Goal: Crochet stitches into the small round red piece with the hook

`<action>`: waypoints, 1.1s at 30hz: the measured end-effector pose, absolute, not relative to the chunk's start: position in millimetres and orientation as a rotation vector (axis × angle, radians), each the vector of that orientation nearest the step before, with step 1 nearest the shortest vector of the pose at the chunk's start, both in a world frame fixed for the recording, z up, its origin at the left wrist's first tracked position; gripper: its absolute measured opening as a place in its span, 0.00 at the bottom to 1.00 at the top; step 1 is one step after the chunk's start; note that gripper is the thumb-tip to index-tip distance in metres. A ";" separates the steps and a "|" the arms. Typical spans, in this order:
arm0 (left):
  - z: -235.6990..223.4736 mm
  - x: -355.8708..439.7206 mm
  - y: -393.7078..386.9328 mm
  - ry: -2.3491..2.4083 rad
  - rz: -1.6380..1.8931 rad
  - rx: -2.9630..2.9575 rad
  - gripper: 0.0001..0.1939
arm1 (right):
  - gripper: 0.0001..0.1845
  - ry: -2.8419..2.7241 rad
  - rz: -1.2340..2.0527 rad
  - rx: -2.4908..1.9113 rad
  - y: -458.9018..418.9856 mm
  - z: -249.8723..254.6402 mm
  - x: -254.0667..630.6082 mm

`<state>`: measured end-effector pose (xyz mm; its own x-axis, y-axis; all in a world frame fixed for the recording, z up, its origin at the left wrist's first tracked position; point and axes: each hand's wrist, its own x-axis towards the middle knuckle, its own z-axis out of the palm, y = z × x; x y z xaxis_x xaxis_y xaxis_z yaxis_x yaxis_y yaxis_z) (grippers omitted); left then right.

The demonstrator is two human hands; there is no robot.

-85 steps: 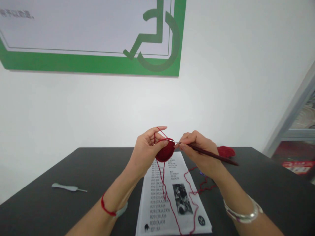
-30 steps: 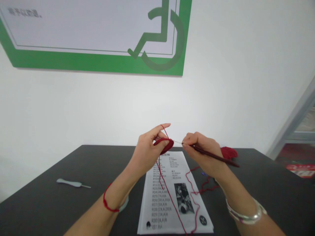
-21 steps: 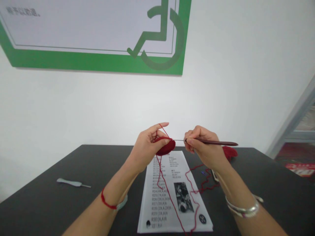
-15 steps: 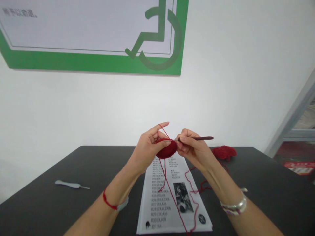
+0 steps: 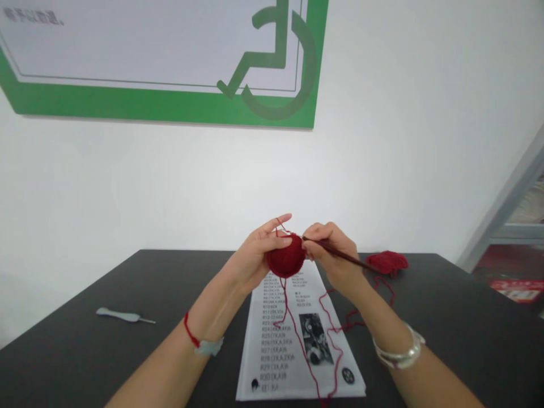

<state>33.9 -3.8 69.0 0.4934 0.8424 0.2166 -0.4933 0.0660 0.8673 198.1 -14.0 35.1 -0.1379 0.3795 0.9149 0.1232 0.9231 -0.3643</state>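
A round red crochet piece (image 5: 285,259) is pinched in my left hand (image 5: 257,249), thumb across its front. Red yarn loops over the raised left index finger and runs down to the piece's top edge. My right hand (image 5: 334,249) grips a dark red crochet hook (image 5: 346,256) like a pen, its handle slanting down to the right. The hook's tip meets the upper right edge of the piece; the exact stitch is too small to make out. Loose yarn (image 5: 304,343) hangs from below the piece over the printed sheets.
Printed pattern sheets (image 5: 276,391) with text and a photo lie on the dark table (image 5: 191,277) beneath my hands. A red yarn ball (image 5: 386,263) rests at the back right. On the left lies a pale-handled hook (image 5: 123,315). Behind stands a white wall with a green-bordered sign (image 5: 170,107).
The hook's handle has swung from nearly level to slanting down right. The crochet piece has tipped so more of its round face shows. Both hands still hold the same things.
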 end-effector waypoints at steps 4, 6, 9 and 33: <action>72.7 26.9 -0.1 0.377 1.047 1.150 0.33 | 0.06 -1.592 0.673 -0.343 -15.5 44.7 208.8; 74.1 23.7 -0.1 0.369 1.026 1.192 0.32 | 0.06 -1.587 0.698 -0.347 -18.3 48.2 213.0; 76.0 20.1 -1.0 0.385 0.987 1.249 0.30 | 0.07 -1.603 0.731 -0.344 -22.8 51.6 217.4; 72.0 30.8 -10.9 0.448 1.152 1.445 0.25 | 0.09 -1.270 1.116 -0.353 -28.3 54.6 194.4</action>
